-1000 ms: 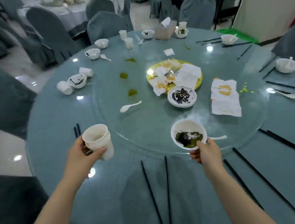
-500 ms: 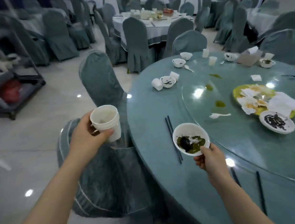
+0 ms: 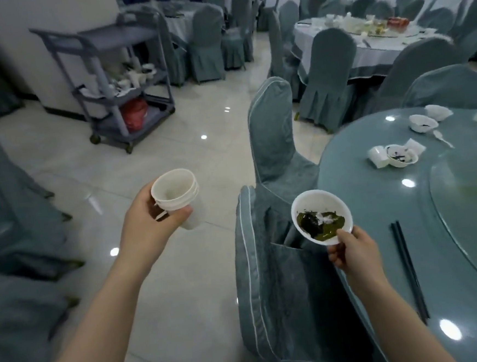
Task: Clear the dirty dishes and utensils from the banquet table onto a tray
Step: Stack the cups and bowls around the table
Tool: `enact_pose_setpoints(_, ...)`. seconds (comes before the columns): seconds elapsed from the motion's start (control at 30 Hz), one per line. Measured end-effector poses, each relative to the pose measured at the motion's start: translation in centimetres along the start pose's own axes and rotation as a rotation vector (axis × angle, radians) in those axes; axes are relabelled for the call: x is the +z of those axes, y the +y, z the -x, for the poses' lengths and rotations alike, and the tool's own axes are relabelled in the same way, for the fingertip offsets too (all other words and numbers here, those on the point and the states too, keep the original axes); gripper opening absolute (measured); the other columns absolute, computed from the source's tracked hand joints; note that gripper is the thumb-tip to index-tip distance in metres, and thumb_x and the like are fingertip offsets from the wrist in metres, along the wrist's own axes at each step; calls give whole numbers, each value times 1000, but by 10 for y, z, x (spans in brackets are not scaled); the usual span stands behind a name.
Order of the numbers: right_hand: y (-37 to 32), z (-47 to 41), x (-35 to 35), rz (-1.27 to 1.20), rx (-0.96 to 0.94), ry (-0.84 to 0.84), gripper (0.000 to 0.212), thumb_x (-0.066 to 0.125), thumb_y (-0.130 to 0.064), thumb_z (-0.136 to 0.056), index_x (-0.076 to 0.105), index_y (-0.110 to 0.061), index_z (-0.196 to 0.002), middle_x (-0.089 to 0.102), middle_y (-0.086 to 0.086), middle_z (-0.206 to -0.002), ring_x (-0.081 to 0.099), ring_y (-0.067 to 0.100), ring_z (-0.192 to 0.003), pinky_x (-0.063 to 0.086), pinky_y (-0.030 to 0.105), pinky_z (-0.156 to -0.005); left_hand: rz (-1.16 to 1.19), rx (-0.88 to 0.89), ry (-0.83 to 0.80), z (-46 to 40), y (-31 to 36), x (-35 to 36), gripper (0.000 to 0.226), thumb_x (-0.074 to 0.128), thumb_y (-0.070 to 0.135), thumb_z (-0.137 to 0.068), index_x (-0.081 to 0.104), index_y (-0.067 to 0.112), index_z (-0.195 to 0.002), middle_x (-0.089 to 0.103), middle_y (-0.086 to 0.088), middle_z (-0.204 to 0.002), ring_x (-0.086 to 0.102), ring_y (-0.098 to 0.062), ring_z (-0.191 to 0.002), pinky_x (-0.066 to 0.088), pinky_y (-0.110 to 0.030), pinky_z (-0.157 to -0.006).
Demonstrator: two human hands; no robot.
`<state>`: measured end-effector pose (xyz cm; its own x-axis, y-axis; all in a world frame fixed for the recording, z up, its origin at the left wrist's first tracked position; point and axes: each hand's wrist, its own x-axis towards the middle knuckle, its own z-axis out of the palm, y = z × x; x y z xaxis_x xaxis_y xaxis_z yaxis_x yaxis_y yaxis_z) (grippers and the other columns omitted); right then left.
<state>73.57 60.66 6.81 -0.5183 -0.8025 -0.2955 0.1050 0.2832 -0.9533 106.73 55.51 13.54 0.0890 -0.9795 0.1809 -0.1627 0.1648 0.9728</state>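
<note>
My left hand [image 3: 147,231] grips a stack of white cups [image 3: 177,198] over the tiled floor. My right hand [image 3: 354,253] pinches the near rim of a white bowl [image 3: 321,215] smeared with dark green leftovers, held above a covered chair beside the table. The round banquet table [image 3: 375,198] lies at the right with black chopsticks [image 3: 408,267], a dirty bowl [image 3: 400,155], a tipped cup [image 3: 378,155] and more bowls [image 3: 422,123] on it. A grey service cart [image 3: 115,76] with white dishes on its middle shelf stands at the back left.
Covered chairs [image 3: 274,149] stand between me and the table edge, and more line the left side. Open tiled floor [image 3: 171,146] stretches from my hands to the cart. Another laid table [image 3: 362,31] with chairs sits at the back right.
My view has swung left, away from the table toward the floor and cart. Both hands, still holding the cups and the bowl, have moved off the table edge with it.
</note>
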Motion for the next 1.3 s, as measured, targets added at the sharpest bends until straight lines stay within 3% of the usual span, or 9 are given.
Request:
enact_pose_setpoints(0.3, -3, -76, 108, -84, 25, -56, 17, 45, -17, -94, 62, -17, -94, 56, 0, -50, 48, 9, -43, 36, 21, -37, -63, -59, 34, -89, -38, -48, 54, 76, 8, -76, 57, 29, -122, 66, 14, -109, 62, 4, -96, 50, -9, -67)
enact_pose_setpoints(0.47, -9, -117, 158, -62, 72, -51, 20, 46, -17, -93, 64, -24, -93, 56, -1, -51, 48, 11, -46, 37, 22, -38, -88, -56, 16, -151, -52, -62, 53, 77, 11, -75, 56, 40, -114, 66, 20, -107, 61, 6, -98, 49, -8, -66)
enact_pose_setpoints(0.6, -22, -138, 189, -8, 81, -16, 18, 45, -15, -93, 63, -19, -92, 55, 0, -49, 47, 10, -43, 36, 21, -37, -76, -74, 2, -194, -66, -78, 53, 77, 13, -74, 56, 37, -117, 66, 18, -108, 61, 6, -97, 49, -9, -67)
enact_pose_setpoints(0.7, -33, -153, 213, 40, 60, 10, 17, 46, -14, -93, 64, -15, -92, 56, 3, -52, 47, 11, -45, 38, 25, -43, -46, -60, -18, -239, -75, -84, 51, 77, 11, -74, 57, 40, -109, 67, 24, -100, 61, 10, -93, 47, -3, -65)
enact_pose_setpoints(0.8, -42, -157, 229, 73, 51, 84, 18, 50, -13, -90, 67, -19, -90, 57, 3, -54, 47, 10, -46, 40, 27, -46, -6, -47, -89, -281, -85, -83, 49, 77, 6, -73, 58, 41, -102, 68, 23, -96, 63, 9, -90, 47, -5, -66)
enact_pose_setpoints(1.03, -71, -165, 249, -16, 20, 302, 18, 51, -14, -93, 66, -24, -98, 54, -1, -49, 46, 7, -44, 42, 22, -46, 48, 11, -340, -378, -99, -62, 56, 78, 1, -71, 59, 39, -107, 69, 17, -101, 64, 3, -93, 48, -8, -70)
enact_pose_setpoints(1.2, -77, -172, 239, -29, 77, 442, 18, 49, -15, -95, 64, -20, -105, 54, 3, -54, 46, 10, -48, 43, 23, -46, 85, 2, -491, -431, -102, -13, 55, 78, 5, -72, 59, 29, -118, 67, 9, -109, 64, -2, -98, 50, -10, -71)
enact_pose_setpoints(1.3, -76, -190, 216, -51, 99, 553, 21, 49, -16, -95, 64, -19, -109, 54, 4, -56, 46, 12, -50, 41, 23, -45, 74, 24, -579, -462, -99, 35, 54, 79, 9, -71, 60, 32, -115, 68, 11, -106, 64, -3, -96, 50, -13, -68)
